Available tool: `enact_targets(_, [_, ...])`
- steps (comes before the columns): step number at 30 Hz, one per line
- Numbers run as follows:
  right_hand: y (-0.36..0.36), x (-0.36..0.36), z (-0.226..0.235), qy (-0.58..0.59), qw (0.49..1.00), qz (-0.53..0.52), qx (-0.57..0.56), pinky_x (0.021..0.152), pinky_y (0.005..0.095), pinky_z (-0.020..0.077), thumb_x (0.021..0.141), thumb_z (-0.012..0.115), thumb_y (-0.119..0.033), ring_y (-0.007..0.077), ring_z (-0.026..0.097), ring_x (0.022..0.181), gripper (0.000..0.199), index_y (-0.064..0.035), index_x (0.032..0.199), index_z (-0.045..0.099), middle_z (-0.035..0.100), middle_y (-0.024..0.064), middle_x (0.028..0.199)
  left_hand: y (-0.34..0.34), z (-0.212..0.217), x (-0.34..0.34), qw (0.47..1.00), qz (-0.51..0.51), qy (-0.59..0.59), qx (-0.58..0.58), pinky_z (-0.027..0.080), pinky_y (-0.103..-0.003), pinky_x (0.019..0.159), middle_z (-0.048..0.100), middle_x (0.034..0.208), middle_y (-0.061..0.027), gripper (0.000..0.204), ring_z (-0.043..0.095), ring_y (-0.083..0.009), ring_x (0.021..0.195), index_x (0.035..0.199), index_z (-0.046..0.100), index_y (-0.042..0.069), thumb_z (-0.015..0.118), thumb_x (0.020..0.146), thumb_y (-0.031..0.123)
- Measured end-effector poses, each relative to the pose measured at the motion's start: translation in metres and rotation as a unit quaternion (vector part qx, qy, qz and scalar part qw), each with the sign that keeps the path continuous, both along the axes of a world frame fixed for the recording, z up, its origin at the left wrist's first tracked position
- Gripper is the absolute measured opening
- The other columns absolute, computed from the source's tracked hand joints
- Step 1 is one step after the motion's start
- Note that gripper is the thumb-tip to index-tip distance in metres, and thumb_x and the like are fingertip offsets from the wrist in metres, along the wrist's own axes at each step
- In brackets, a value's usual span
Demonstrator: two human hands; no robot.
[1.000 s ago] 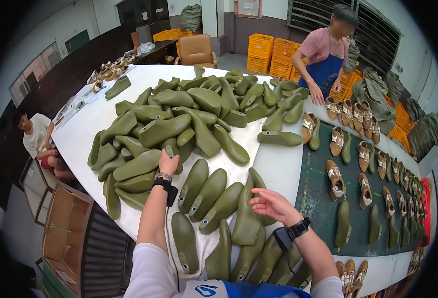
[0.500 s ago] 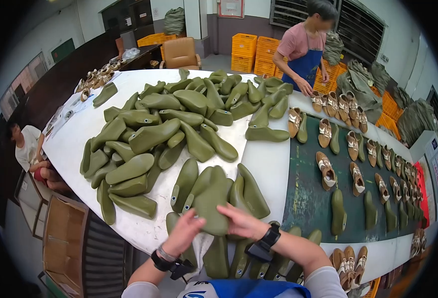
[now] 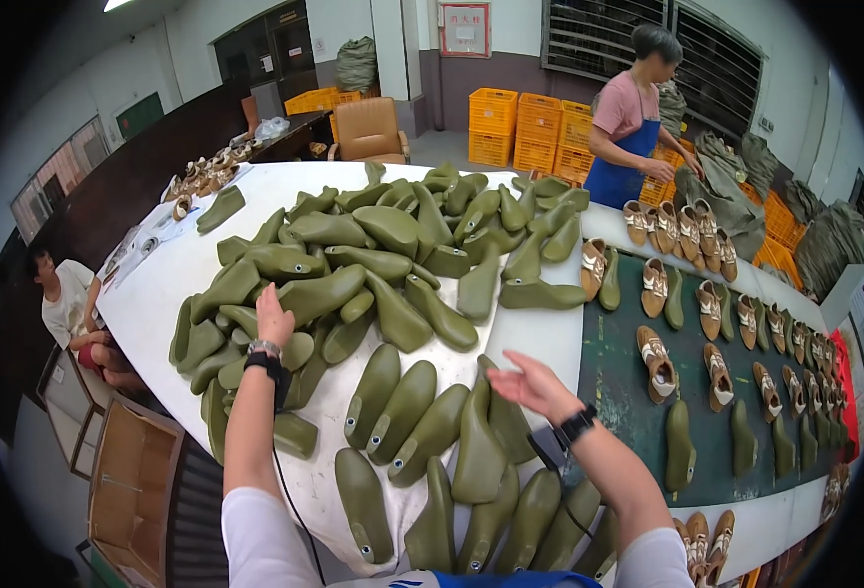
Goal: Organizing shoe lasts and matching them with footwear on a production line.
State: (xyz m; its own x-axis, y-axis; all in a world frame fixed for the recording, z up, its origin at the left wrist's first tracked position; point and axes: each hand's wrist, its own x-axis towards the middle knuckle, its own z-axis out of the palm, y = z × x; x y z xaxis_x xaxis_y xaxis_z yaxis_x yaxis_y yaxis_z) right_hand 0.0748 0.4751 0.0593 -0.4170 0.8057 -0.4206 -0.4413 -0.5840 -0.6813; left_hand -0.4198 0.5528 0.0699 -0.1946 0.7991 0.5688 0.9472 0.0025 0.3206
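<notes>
My left hand (image 3: 274, 318) reaches into a heap of olive-green shoe lasts, its fingers stretched out at the end of one shoe last (image 3: 326, 294). Whether it touches that last I cannot tell. My right hand (image 3: 533, 384) is open, palm turned inward, over the standing-up end of a last (image 3: 506, 421) and holds nothing. Between my arms, several lasts lie side by side, among them a leaning last (image 3: 430, 434) and a longer last (image 3: 477, 446). Closer to me is another row, with a last (image 3: 363, 505) at its left end.
On the right, a green board (image 3: 608, 392) bears rows of brown-and-white shoes (image 3: 656, 363) and single lasts (image 3: 681, 446). A co-worker in a blue apron (image 3: 613, 176) stands beyond it near orange crates (image 3: 538, 127). Another person (image 3: 69, 304) sits at the left beside a wooden cabinet (image 3: 128, 470).
Both hands have let go of the last at the centre, which now lies among the others. My left hand moved up-left to the heap, my right hand rightward. The co-worker has turned from the shoes.
</notes>
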Motion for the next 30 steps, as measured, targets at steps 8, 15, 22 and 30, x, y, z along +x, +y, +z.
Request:
enact_targets(8, [-0.149, 0.116, 0.001, -0.208, 0.976, -0.052, 0.029, 0.070, 0.0241, 0.0526, 0.094, 0.048, -0.020, 0.0121, 0.063, 0.077, 0.030, -0.0049, 0.120, 0.051, 0.064, 0.0085, 0.096, 0.039, 0.022, 0.054, 0.968, 0.012, 0.143, -0.208, 0.049, -0.043, 0.075, 0.062, 0.093, -0.0208, 0.041, 0.060, -0.0355, 0.087, 0.084, 0.062, 0.001, 0.071, 0.069, 0.038])
enact_targets(15, [-0.198, 0.118, 0.012, -0.238, 0.965, -0.043, 0.102, 0.071, 0.0224, 0.0498, 0.092, 0.052, -0.023, 0.0086, 0.059, 0.078, 0.031, -0.0038, 0.115, 0.056, 0.064, 0.0031, 0.095, -0.005, 0.043, 0.115, 0.851, -0.135, -0.413, -0.294, 0.035, -0.028, 0.038, 0.053, 0.051, -0.0007, 0.038, 0.046, -0.0124, 0.038, 0.053, 0.057, 0.005, 0.064, 0.077, 0.034])
enact_targets(22, [-0.170, 0.025, 0.054, 0.018, 0.995, -0.085, 0.044, 0.092, 0.0336, 0.0444, 0.092, 0.048, -0.042, 0.0183, 0.052, 0.110, 0.059, -0.0098, 0.138, 0.031, 0.046, 0.0091, 0.129, -0.139, 0.060, 0.290, 0.739, -0.346, -0.419, -0.397, 0.046, -0.024, 0.063, 0.060, 0.084, -0.0022, 0.032, 0.056, -0.0087, 0.071, 0.098, 0.061, 0.000, 0.059, 0.085, 0.029])
enact_targets(30, [-0.167, 0.161, -0.006, 0.178, 0.950, -0.255, -0.020, 0.083, 0.0407, 0.0483, 0.089, 0.045, -0.047, 0.0241, 0.055, 0.107, 0.050, -0.0116, 0.125, 0.046, 0.055, 0.0102, 0.120, -0.202, 0.061, 0.309, 0.631, -0.523, -0.319, -0.475, 0.046, -0.024, 0.081, 0.063, 0.099, -0.0063, 0.031, 0.058, -0.0114, 0.091, 0.116, 0.055, -0.001, 0.058, 0.085, 0.005])
